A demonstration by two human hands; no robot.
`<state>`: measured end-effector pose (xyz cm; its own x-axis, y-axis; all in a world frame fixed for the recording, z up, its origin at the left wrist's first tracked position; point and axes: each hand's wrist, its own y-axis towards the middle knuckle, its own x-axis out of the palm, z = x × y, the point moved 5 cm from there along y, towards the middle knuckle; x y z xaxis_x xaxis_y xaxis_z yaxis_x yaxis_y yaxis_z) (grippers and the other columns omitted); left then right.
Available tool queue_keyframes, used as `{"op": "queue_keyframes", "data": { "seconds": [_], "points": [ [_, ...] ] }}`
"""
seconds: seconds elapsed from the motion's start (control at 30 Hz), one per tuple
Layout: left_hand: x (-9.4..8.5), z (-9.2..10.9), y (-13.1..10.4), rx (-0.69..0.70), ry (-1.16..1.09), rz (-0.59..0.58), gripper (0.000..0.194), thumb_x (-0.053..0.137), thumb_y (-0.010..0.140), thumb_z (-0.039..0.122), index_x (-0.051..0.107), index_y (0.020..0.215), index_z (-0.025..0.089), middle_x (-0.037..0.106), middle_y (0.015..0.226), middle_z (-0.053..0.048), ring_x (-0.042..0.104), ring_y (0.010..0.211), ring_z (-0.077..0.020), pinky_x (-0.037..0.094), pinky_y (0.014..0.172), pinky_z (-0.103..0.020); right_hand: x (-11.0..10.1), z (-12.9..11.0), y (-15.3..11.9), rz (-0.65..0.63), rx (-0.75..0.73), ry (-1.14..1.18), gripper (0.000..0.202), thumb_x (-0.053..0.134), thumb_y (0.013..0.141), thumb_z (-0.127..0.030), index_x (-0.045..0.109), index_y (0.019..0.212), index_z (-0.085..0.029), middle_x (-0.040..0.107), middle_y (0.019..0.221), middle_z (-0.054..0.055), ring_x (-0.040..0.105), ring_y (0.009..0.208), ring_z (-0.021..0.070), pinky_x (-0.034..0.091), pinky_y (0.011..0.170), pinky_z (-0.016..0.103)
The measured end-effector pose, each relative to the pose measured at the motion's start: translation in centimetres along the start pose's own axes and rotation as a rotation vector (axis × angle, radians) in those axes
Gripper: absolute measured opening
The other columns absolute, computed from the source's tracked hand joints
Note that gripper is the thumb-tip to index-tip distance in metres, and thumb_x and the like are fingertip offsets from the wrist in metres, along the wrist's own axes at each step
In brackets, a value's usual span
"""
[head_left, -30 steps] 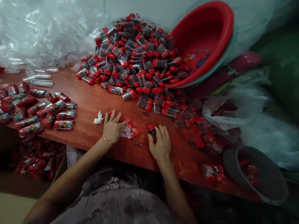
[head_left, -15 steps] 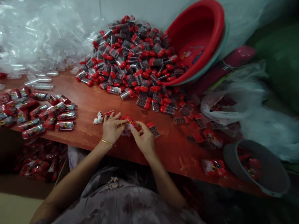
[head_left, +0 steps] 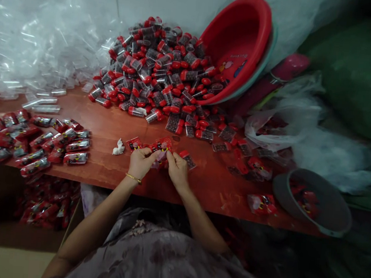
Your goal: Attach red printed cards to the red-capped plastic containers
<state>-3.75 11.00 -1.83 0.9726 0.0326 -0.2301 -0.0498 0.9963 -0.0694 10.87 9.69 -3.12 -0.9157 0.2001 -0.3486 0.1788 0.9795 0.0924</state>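
Observation:
My left hand point(head_left: 141, 164) and my right hand point(head_left: 177, 169) meet over the table near its front edge. Both pinch a small pinkish piece point(head_left: 161, 156) between them, in front of a red printed wrapper point(head_left: 163, 144). Another red wrapper point(head_left: 134, 143) lies just beyond my left hand. Beside my right hand rests a clear, red-capped tube with dark contents point(head_left: 187, 159). A crumpled white scrap point(head_left: 119, 147) lies left of my left hand.
A heap of red-capped tubes point(head_left: 159, 67) spills from a tilted red basin point(head_left: 262, 37). Clear empty tubes point(head_left: 44, 40) pile at the back left. Wrapped packs point(head_left: 75, 158) lie left, above a box of packs point(head_left: 46, 209). A grey basin point(head_left: 329, 203) stands right.
My fingers have drawn closer together around the pinkish piece, and my left fingers are less spread. More of the red wrappers shows beyond my hands. The whole view has shifted slightly.

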Motion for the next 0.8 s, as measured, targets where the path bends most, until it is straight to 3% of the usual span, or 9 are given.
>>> {"op": "queue_keyframes", "data": {
  "seconds": [0.1,0.17,0.2,0.27,0.33,0.4,0.6,0.73,0.8],
  "points": [
    [-0.5,-0.2,0.5,0.041,0.331,0.053,0.04,0.057,0.076,0.047,0.052,0.05,0.017,0.056,0.053,0.0,0.054,0.056,-0.0141,0.038,0.052,-0.024,-1.1,-0.1,0.5,0.108,0.004,-0.018,0.044,0.039,0.086,-0.048,0.044,0.052,-0.021,0.046,0.045,-0.004,0.043,0.047,0.0107,0.034,0.052,0.023],
    [-0.4,0.1,0.9,0.1,0.572,0.08,0.027,0.056,0.078,0.04,0.064,0.069,0.016,0.07,0.091,-0.01,0.062,0.091,-0.0252,0.047,0.075,-0.033,-1.6,-0.3,0.8,0.15,-0.012,0.0,0.043,0.04,0.087,-0.047,0.045,0.053,-0.021,0.047,0.045,-0.004,0.044,0.047,0.0104,0.035,0.054,0.023],
    [-0.2,0.2,1.1,0.135,0.686,0.091,0.024,0.057,0.078,0.036,0.067,0.085,0.015,0.065,0.113,-0.014,0.056,0.109,-0.0302,0.044,0.088,-0.04,-1.8,-0.4,0.8,0.158,-0.022,0.005,0.043,0.041,0.087,-0.047,0.046,0.053,-0.021,0.046,0.045,-0.005,0.044,0.047,0.0103,0.036,0.053,0.023],
    [0.4,0.5,1.6,0.187,0.855,0.095,0.044,0.059,0.077,0.03,0.058,0.117,0.013,0.044,0.14,-0.019,0.037,0.131,-0.0352,0.031,0.104,-0.051,-1.8,-0.6,0.8,0.166,-0.044,0.007,0.041,0.043,0.086,-0.046,0.046,0.053,-0.021,0.044,0.045,-0.005,0.042,0.046,0.0101,0.034,0.051,0.023],
    [1.0,0.7,2.0,0.211,0.923,0.074,0.059,0.057,0.078,0.029,0.045,0.133,0.01,0.033,0.147,-0.021,0.027,0.136,-0.0367,0.022,0.108,-0.056,-1.8,-0.7,0.7,0.186,-0.06,0.0,0.041,0.043,0.086,-0.045,0.043,0.052,-0.021,0.042,0.044,-0.005,0.041,0.046,0.0101,0.034,0.051,0.023],
    [1.3,0.9,2.2,0.251,0.922,0.038,0.054,0.054,0.08,0.031,0.049,0.13,0.01,0.037,0.145,-0.021,0.027,0.136,-0.0378,0.02,0.108,-0.057,-1.9,-0.7,0.4,0.211,-0.067,-0.004,0.041,0.042,0.086,-0.044,0.041,0.052,-0.022,0.042,0.044,-0.005,0.041,0.046,0.0104,0.034,0.052,0.024],
    [0.4,2.0,1.5,0.373,0.549,0.004,0.047,0.055,0.079,0.032,0.058,0.122,0.015,0.046,0.14,-0.016,0.037,0.132,-0.0321,0.029,0.107,-0.048,-1.5,-0.1,-0.5,0.15,-0.013,0.094,0.035,0.043,0.086,-0.045,0.05,0.061,-0.021,0.046,0.047,-0.005,0.044,0.047,0.011,0.037,0.052,0.023],
    [0.5,1.5,0.5,0.123,0.016,-0.085,0.038,0.054,0.08,0.045,0.072,0.093,0.014,0.071,0.1,-0.011,0.064,0.096,-0.0245,0.048,0.086,-0.036,-0.9,0.1,-1.1,0.128,0.011,0.127,0.031,0.042,0.087,-0.044,0.054,0.072,-0.02,0.047,0.049,-0.005,0.046,0.049,0.0117,0.039,0.052,0.023],
    [1.1,1.3,-0.2,-0.022,-0.179,-0.109,0.036,0.063,0.072,0.048,0.072,0.075,0.014,0.07,0.073,-0.006,0.063,0.069,-0.0183,0.05,0.066,-0.029,-0.3,-0.4,-1.5,0.085,-0.032,0.093,0.033,0.039,0.089,-0.043,0.051,0.068,-0.021,0.048,0.05,-0.004,0.046,0.049,0.0113,0.039,0.051,0.022]
  ]
}}
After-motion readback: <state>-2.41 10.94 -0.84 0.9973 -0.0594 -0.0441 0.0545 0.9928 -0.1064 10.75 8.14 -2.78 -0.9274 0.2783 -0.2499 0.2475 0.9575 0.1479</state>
